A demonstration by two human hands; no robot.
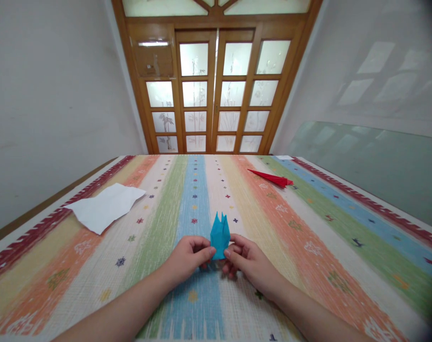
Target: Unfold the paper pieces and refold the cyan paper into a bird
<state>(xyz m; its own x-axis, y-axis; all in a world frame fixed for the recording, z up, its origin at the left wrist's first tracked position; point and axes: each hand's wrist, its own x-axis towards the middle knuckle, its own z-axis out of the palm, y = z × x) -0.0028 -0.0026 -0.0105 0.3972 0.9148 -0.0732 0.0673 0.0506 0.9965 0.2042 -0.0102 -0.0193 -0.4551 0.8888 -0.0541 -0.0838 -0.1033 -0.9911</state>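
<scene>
A small blue folded paper stands upright between my two hands, a little above the striped cloth, its several pointed tips facing away from me. My left hand pinches its lower left edge between thumb and fingers. On the opposite side, the thumb and forefinger of my right hand close on the lower right edge, while the other fingers curl underneath. Parts of the fingers behind the paper are hidden.
A striped, patterned cloth covers the table. White paper with uneven edges lies to the left. At the back right rests a long, narrow red folded paper. Beyond the table are wooden doors with glass panes, between white walls.
</scene>
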